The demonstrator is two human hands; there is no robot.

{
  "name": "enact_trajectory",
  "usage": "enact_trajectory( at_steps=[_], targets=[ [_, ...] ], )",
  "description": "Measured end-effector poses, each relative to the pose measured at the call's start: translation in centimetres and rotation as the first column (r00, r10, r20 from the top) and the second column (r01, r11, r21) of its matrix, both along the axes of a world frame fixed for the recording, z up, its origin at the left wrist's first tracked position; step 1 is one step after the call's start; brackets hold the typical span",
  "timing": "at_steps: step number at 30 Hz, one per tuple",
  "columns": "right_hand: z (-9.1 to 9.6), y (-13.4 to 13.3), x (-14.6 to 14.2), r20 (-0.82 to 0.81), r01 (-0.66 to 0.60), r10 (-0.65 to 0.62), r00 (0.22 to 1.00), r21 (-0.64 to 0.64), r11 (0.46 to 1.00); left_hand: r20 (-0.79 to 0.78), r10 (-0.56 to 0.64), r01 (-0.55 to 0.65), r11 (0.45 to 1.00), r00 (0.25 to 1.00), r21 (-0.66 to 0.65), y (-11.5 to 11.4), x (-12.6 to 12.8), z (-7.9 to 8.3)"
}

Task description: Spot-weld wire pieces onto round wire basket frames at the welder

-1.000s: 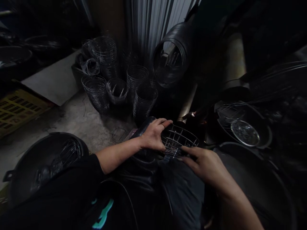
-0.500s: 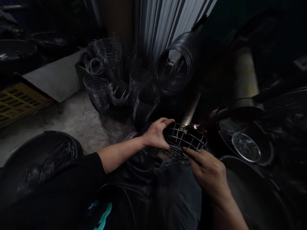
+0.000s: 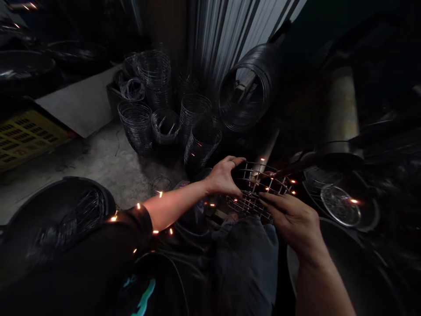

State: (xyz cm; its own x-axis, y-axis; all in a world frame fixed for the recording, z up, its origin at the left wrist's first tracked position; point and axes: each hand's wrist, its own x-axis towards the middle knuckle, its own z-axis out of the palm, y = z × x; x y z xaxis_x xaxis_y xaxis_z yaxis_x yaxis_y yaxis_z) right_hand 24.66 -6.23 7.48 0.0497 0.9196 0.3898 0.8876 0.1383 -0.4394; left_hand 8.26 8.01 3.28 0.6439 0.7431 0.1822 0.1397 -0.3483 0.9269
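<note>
Sparks (image 3: 212,205) around a wire basket (image 3: 253,193)
Left hand (image 3: 226,176) at nine o'clock, right hand (image 3: 294,219) at four, fingers holding its wires.

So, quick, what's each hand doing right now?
Left hand: holding the wire basket at its left side, thumb and fingers spread.
Right hand: holding the same basket at its near side.

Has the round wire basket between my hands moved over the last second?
Yes. Judged against the pale slanted rod, the wire basket has shifted rightward in view, its rim now reaching farther past the rod's lower end.
</note>
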Motion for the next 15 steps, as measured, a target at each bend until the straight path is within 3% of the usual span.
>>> enact_trajectory(
  at_steps=[5, 10, 12, 15],
  targets=[
    [0.2, 1.6, 0.7, 0.027, 0.086, -0.086, 0.996, -0.002, 0.996, -0.07, 0.026, -0.028, 0.999, 0.997, -0.027, 1.3, 1.1, 0.3],
    [0.7, 1.7, 1.1, -0.062, 0.21, -0.214, 0.975, -0.054, 0.976, -0.053, 0.036, -0.04, 0.997, 0.998, -0.072, 2.3, 2.1, -0.1],
    [1.3, 0.7, 0.3, -0.227, 0.281, -0.284, 0.932, -0.045, 0.959, -0.042, 0.027, -0.029, 0.997, 0.999, -0.065, 2.4, 2.2, -0.2],
    [2.1, -0.8, -1.3, -0.583, 0.405, -0.338, 0.739, -0.017, 0.914, -0.082, 0.056, -0.059, 0.997, 0.995, -0.041, 2.7, 2.6, -0.2]
  ],
)
